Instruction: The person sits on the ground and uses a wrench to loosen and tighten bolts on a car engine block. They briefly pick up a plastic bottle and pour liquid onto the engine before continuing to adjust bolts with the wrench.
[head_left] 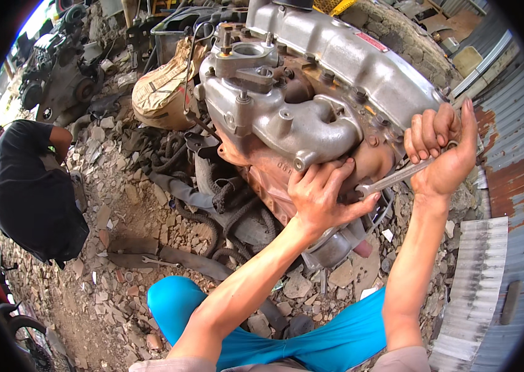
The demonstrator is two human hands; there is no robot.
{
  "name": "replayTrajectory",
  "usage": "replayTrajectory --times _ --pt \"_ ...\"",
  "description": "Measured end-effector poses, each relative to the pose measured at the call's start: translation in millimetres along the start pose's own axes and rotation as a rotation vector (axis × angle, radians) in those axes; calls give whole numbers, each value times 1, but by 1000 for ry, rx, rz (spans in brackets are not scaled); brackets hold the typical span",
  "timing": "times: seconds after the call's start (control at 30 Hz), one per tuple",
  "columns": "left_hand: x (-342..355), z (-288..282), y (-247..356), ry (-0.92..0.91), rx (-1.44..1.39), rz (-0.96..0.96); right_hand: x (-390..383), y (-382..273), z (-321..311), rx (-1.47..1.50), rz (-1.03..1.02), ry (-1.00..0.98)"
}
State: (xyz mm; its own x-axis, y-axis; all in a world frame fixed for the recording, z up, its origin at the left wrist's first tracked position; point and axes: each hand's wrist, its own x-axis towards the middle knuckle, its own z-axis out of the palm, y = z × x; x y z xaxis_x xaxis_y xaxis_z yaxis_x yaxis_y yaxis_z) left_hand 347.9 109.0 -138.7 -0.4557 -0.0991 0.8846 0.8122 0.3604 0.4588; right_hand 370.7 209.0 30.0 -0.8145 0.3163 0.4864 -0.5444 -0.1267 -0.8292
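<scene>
A large engine (280,170) stands before me, with a silver manifold (293,127) on its side and a long silver valve cover (361,53) on top. My right hand (438,149) is closed around the far end of a combination wrench (398,177), its thumb pointing up. The wrench's open-ended jaw sits low on the engine's side; the fastener there is hidden. My left hand (321,195) lies against the engine just below the manifold, fingers stretched out and leaning on it. Its thumb reaches to the wrench near the jaw, and I see nothing held in that hand.
Thick ropes (231,211) and dark straps lie on the rubble beside the engine. A second wrench (161,261) rests on the ground at left. A bent-over person (32,186) is at far left, near other engine parts (63,80). Corrugated metal sheets (522,149) line the right.
</scene>
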Motion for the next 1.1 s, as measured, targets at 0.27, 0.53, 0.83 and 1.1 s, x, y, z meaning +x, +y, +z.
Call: replayTrajectory --times 0.27,0.53,0.83,1.1 --pt "0 5 -2 44 -5 13 -1 9 -8 16 -148 -21" --pt "-2 8 -7 68 34 47 -14 21 -11 225 -79 -204" --pt "-2 1 -5 11 2 72 -32 19 -23 430 -41 -431" --pt "-4 2 -7 21 -9 92 -56 -14 -39 381 -115 210"
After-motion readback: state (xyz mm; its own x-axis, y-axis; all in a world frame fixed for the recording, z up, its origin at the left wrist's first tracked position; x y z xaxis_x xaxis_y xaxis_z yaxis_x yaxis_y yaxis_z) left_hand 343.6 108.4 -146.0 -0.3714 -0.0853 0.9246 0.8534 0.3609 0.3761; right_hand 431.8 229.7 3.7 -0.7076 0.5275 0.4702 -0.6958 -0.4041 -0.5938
